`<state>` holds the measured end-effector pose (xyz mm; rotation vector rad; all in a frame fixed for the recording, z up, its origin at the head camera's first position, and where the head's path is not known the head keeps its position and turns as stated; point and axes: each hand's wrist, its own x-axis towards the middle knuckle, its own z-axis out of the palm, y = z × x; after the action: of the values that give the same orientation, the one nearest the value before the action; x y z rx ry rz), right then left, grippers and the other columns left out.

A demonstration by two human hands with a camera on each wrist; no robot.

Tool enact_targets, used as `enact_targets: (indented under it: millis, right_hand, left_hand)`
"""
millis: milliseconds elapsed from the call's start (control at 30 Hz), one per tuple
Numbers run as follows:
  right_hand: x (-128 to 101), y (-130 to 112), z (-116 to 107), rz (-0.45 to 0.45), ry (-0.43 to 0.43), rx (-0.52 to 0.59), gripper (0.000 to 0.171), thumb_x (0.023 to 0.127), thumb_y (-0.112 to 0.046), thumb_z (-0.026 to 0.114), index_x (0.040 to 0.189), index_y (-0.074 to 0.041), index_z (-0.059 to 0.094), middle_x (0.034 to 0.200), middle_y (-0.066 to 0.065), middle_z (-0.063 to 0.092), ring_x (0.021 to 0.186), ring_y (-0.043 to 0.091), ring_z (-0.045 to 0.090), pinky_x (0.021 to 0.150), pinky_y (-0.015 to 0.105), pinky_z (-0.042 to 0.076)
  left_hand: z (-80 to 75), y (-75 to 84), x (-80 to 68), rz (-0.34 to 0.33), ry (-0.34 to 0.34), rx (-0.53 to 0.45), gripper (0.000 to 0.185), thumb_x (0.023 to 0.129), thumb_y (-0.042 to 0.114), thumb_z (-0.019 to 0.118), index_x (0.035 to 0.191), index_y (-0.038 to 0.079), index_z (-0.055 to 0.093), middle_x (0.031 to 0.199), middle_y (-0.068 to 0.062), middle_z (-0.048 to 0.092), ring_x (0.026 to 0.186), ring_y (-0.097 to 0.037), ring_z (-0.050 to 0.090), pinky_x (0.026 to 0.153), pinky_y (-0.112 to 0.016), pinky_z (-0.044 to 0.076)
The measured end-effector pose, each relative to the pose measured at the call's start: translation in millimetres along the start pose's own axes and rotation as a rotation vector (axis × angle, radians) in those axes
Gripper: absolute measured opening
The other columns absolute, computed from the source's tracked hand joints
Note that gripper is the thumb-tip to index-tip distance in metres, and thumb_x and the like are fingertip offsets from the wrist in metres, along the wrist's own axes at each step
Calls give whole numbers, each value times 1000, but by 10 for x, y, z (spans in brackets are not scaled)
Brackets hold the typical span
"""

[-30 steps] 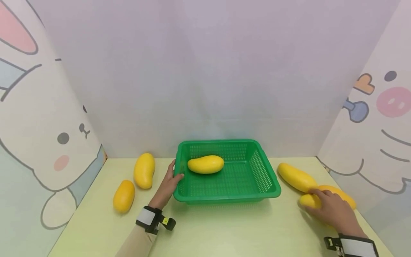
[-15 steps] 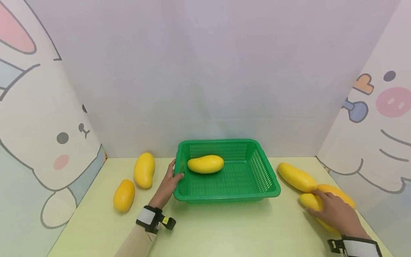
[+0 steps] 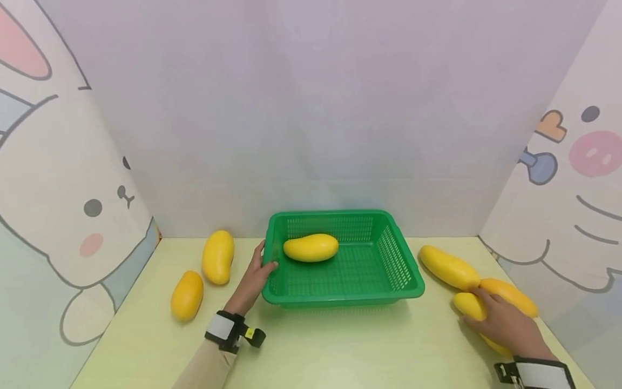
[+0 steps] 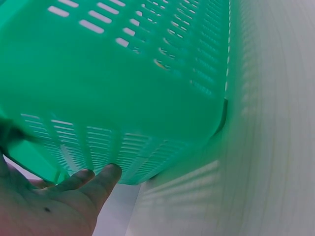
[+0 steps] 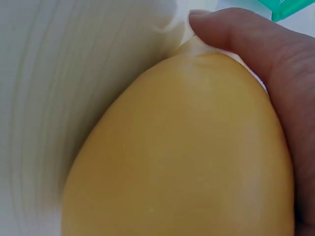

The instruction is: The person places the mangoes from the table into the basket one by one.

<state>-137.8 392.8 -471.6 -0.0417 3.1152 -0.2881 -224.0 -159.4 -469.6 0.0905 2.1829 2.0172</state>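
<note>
In the head view, a green plastic basket [image 3: 342,300] stands mid-table with one yellow mango [image 3: 311,248] lying inside at its left. My left hand [image 3: 252,283] grips the basket's left rim, thumb over the edge; in the left wrist view its fingers [image 4: 101,184] press the slotted outer wall. At the right, my right hand [image 3: 507,324] holds a mango [image 3: 469,306] on the table, covering its middle. The right wrist view shows that mango [image 5: 182,147] close up, the thumb [image 5: 236,32] along its side. The other fingers are hidden there.
Right of the basket lies another mango [image 3: 449,268], and a more orange one [image 3: 512,296] sits just behind the right hand. Two mangoes, one yellow [image 3: 218,257] and one orange-yellow [image 3: 187,296], lie to the left. A pale back wall [image 3: 316,135] and printed side panels surround the table.
The right hand shifts very slightly rightward and down over its mango, baring a little more of it. The left hand and the basket stay in place.
</note>
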Motion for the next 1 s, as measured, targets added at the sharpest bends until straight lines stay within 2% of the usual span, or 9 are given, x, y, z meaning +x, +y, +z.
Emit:
enact_targets:
  millis: [233, 533, 767, 1000]
  right_hand:
    - [9, -1, 11, 6, -13, -4, 92, 80, -63, 76, 140, 2, 49, 129, 37, 54, 95, 47, 63, 69, 63, 50]
    - [9, -6, 11, 1, -3, -3, 90, 79, -62, 77, 139, 1, 50, 128, 36, 55, 93, 45, 64, 66, 61, 50]
    - [18, -49, -35, 5, -15, -5, 90, 83, -57, 76, 142, 4, 47, 128, 37, 54, 101, 50, 60, 71, 65, 49]
    - [81, -148, -129, -7, 10, -26, 81, 85, -53, 75, 141, -1, 49, 121, 35, 58, 93, 46, 62, 65, 61, 51]
  left_hand:
    - [-9, 0, -7, 6, -7, 10, 72, 105, 19, 47, 164, 20, 5, 164, -21, 20, 145, -39, 30, 113, -61, 27]
    - [1, 10, -18, 6, -21, -11, 72, 106, 19, 47, 164, 22, 4, 163, -22, 23, 143, -39, 34, 111, -60, 30]
    - [6, 2, -13, 1, -29, -24, 72, 106, 19, 46, 164, 22, 4, 164, -21, 22, 144, -39, 33, 112, -60, 29]
    - [9, 18, -13, -2, -17, -7, 72, 106, 19, 46, 164, 22, 4, 163, -22, 22, 144, -39, 33, 112, -61, 28]
